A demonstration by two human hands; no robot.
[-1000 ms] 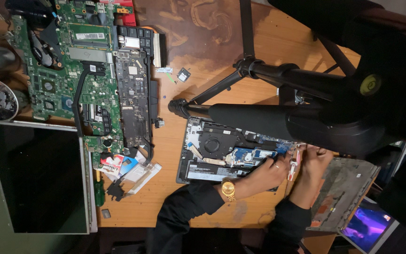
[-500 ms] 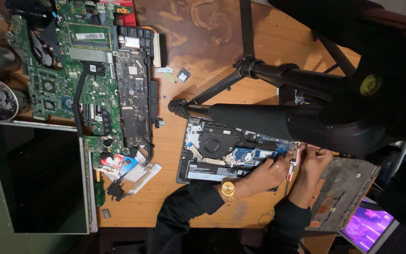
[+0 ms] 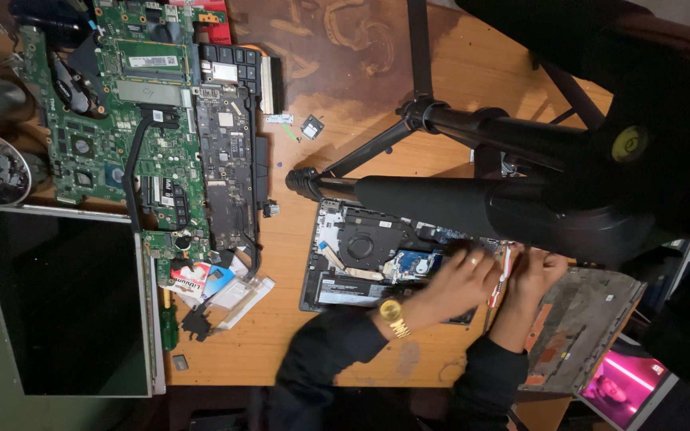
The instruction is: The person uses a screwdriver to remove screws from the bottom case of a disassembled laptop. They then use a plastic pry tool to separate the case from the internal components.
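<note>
Head view: opened laptop (image 3: 377, 259) on desk (image 3: 345, 160), under tripod (image 3: 473, 199). Left hand (image 3: 461, 281) curled on its boards, grip unclear; right hand (image 3: 533, 275) pinching thin tool (image 3: 503, 275). Mid-disassembly, probably; next calls for steady tip placement.

Both arms are covered by dark, near-black long sleeves that end just short of the wrists, the cloth bunched in soft folds along the forearms. The left hand (image 3: 453, 279) has a gold-coloured wristwatch (image 3: 394, 316) with a round face and a metal link band (it sits right at the edge of the cuff), and a pale ring shows on one finger. The right hand (image 3: 535, 273) is bare of any watch or band, its sleeve the same dark fabric.
</note>
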